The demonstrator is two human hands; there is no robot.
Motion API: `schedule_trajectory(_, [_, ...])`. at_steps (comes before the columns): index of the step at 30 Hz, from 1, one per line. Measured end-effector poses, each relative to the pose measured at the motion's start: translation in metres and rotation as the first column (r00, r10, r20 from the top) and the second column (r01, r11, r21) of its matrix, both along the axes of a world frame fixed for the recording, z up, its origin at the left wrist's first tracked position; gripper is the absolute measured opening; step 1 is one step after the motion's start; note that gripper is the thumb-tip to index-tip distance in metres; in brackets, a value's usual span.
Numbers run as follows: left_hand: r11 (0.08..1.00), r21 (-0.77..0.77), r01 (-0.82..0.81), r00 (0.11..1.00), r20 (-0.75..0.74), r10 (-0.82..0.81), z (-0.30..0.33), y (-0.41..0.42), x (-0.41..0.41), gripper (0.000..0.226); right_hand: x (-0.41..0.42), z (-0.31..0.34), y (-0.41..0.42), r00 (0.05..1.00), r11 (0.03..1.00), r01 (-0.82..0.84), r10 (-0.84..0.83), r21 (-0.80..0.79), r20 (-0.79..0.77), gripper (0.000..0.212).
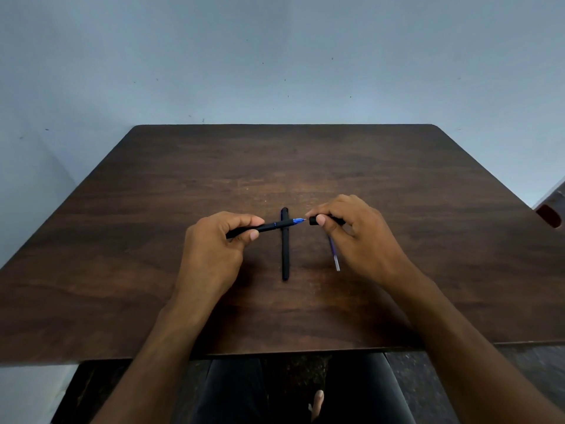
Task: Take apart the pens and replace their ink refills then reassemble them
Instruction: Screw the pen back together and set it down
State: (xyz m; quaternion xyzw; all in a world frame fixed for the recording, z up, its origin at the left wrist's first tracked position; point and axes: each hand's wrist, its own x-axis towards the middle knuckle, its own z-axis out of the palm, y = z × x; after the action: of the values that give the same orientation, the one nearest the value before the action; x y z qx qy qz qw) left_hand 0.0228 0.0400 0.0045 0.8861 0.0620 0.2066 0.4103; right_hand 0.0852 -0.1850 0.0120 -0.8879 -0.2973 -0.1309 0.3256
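Right above the capped black pen [285, 246] lying on the table [153, 209], left hand [214, 240] pinches an uncapped pen [266, 226], right hand [351, 231] pinches its cap [313, 221]; loose refill [334, 254] just right.

A capped pen [285, 252] lies on the table [153, 240], a refill [334, 255] just right.

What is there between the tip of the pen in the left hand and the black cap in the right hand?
Nothing visible. The pen in the left hand points its tip at the open end of the cap held by the right hand, with only a small gap of air between them. The second pen lies on the table below.
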Motion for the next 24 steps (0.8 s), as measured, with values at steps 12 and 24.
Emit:
schedule_trajectory(12, [1.000,0.002,0.031,0.999,0.008,-0.031,0.003,-0.007,-0.004,0.026,-0.008,0.006,0.009,0.998,0.998,-0.036,0.039,0.053,-0.056,0.023])
schedule_trajectory(24, [0.999,-0.024,0.046,0.999,0.007,-0.046,0.005,-0.004,-0.010,0.025,-0.010,0.001,-0.004,0.961,0.963,-0.004,0.078,0.270,-0.264,0.030])
